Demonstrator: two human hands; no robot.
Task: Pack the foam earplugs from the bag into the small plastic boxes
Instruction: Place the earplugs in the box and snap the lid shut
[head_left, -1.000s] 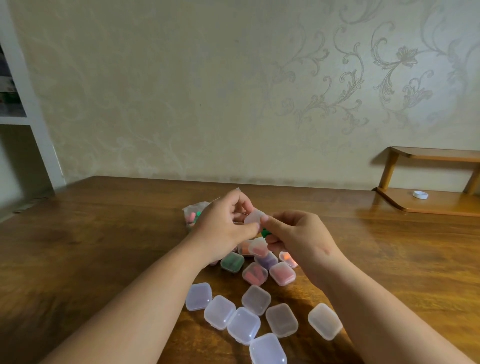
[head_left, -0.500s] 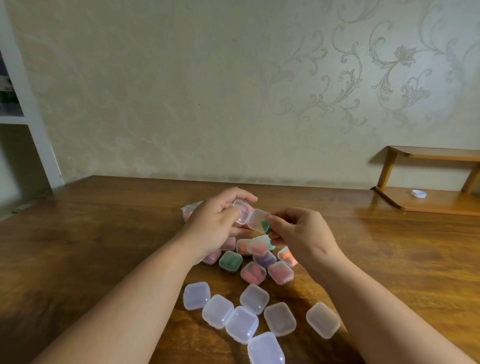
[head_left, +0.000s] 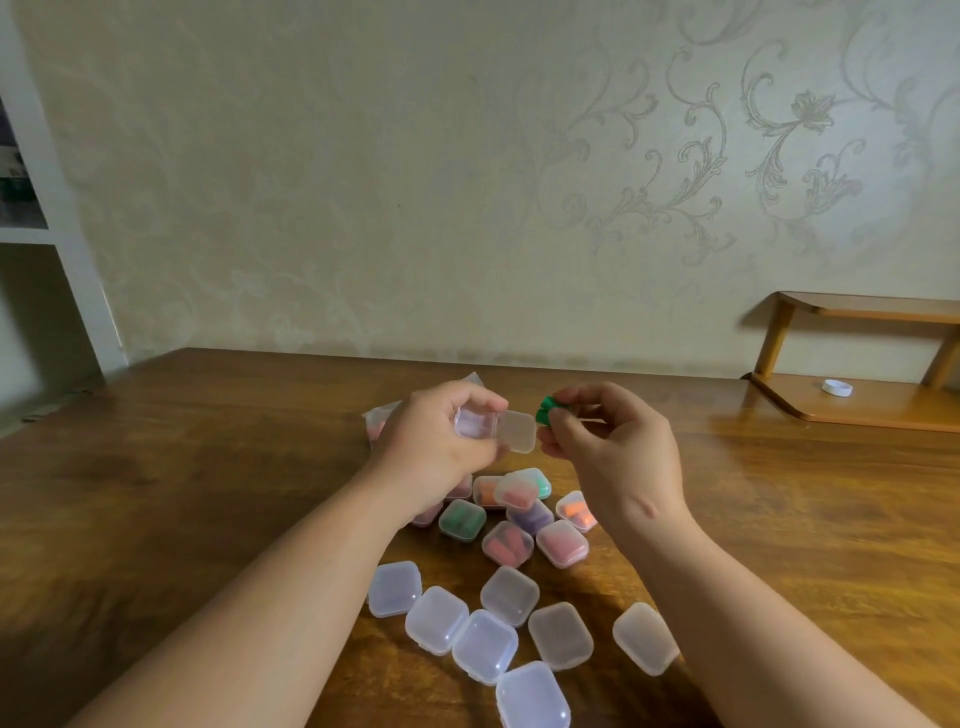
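While the open box (head_left: 470, 422) is gripped above the table (head_left: 208, 467) in the curled fingers of the left hand (head_left: 439, 447), its lid (head_left: 517, 430) is seen swung fully out toward the right; half a second ago that lid was touched by the fingertips of the right hand (head_left: 613, 447), and a second ago both hands were closed together on the box. The hands are now drawn slightly apart; the right hand is lifted clear of the lid, and the green earplugs (head_left: 548, 410) are pinched between its thumb and fingertips, just beside the lid's far edge and a little above it, not touching it. Earlier only a sliver of green was shown below the lid; now the foam is plainly exposed. No earplug can be made out inside the open box.

The bag (head_left: 378, 418) is left lying on the table behind the left hand, mostly hidden by it, as before; the filled boxes (head_left: 506, 543), holding red, orange, green and purple foam, are kept clustered below the hands, and the empty boxes (head_left: 508, 595), all closed, are left scattered nearer the camera, in the same layout as earlier. At the far right a white cap (head_left: 837, 387) is seen on the wooden shelf (head_left: 857, 410), unmoved.
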